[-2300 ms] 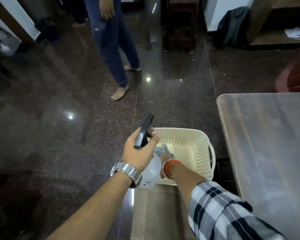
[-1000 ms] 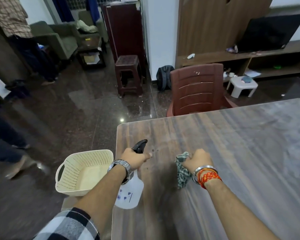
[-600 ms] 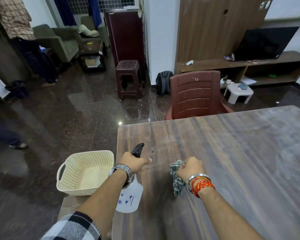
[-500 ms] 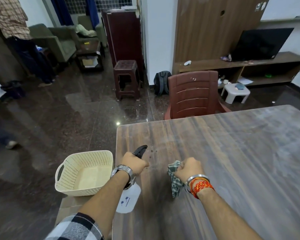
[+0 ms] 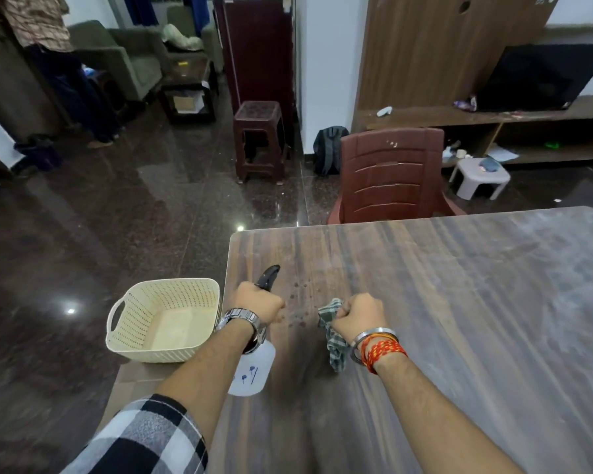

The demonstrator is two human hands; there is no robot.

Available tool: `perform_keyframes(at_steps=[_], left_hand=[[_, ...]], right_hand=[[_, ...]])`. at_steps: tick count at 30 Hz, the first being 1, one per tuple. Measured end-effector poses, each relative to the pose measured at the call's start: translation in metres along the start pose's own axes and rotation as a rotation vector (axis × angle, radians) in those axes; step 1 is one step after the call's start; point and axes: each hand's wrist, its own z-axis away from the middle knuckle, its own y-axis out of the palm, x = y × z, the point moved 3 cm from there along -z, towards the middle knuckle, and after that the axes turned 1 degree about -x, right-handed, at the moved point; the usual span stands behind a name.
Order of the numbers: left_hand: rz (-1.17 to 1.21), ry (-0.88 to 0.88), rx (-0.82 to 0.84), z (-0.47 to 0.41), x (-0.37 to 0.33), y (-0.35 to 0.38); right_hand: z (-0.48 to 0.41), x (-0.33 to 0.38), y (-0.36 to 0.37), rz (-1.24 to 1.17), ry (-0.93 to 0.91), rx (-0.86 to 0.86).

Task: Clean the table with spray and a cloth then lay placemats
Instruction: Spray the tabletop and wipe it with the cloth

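My left hand (image 5: 259, 302) grips the black trigger head of a white spray bottle (image 5: 252, 369), held over the near left corner of the dusty wooden table (image 5: 459, 302). Its nozzle points out across the tabletop. Small dark droplets speckle the wood just ahead of both hands. My right hand (image 5: 358, 314) holds a bunched green checked cloth (image 5: 334, 340), which hangs down from my fist just above the table. No placemats are in sight.
A cream perforated basket (image 5: 165, 319) sits on a low surface left of the table. A brown plastic chair (image 5: 391, 176) stands at the far edge. Farther off are a dark stool (image 5: 259, 138), a white footstool (image 5: 480, 177) and a person (image 5: 48, 63) at the left.
I have turned from the basket to the table, carrying bottle and cloth out over it. In the last second both hands stay almost still and droplets show on the wood.
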Motion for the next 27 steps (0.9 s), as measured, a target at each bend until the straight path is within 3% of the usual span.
perform_keyframes(at_steps=[6,9,12,15,18,24,27], left_hand=[[0.023,-0.062,0.095,-0.007,-0.01,0.021],[0.017,-0.066,0.029,-0.006,-0.012,0.034],[0.063,-0.08,-0.047,-0.013,-0.008,0.042],[0.038,-0.118,-0.013,-0.021,-0.003,0.048],[-0.017,-0.12,0.041,-0.018,-0.001,0.051],[-0.093,-0.104,-0.074,-0.021,0.005,0.058],[-0.062,-0.127,0.052,-0.03,0.003,0.057]], right_hand=[[-0.026,-0.011,-0.007,-0.11,-0.115,-0.102],[-0.041,-0.018,-0.005,-0.182,-0.236,-0.166],[-0.062,-0.03,0.008,-0.085,-0.234,-0.165],[-0.075,-0.04,0.017,0.062,-0.24,-0.19],[-0.077,-0.044,0.026,0.076,-0.289,-0.129],[-0.076,-0.048,0.055,0.159,-0.286,0.054],[-0.078,-0.05,0.063,0.156,-0.237,0.083]])
